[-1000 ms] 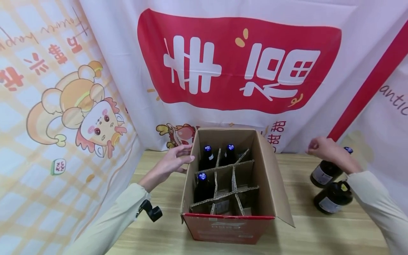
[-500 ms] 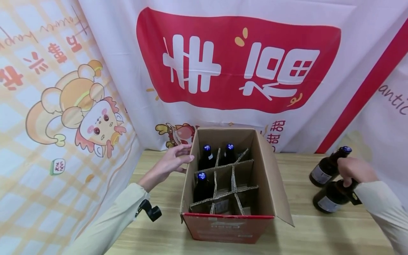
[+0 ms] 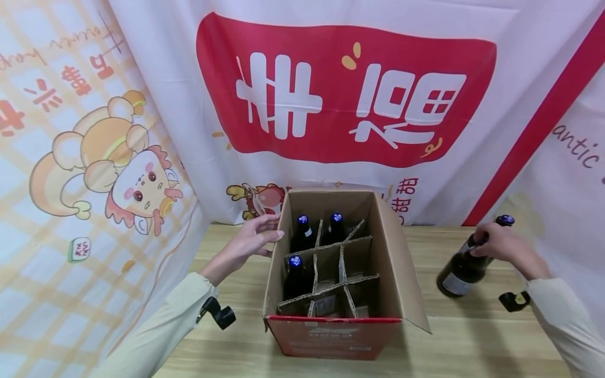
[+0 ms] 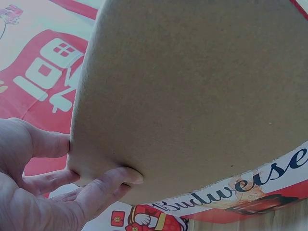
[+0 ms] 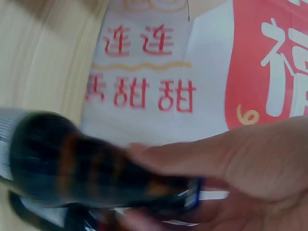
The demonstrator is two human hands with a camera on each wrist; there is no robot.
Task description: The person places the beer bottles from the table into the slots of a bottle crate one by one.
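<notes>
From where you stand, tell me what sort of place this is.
Likely a makeshift, curtained-off work booth: printed fabric sheets hang on three sides of a wood-grain tabletop, which bears a divided cardboard box partly filled with dark bottles.

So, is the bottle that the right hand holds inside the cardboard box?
No, in the head view the right hand holds this bottle outside the cardboard box, to its right.
</notes>
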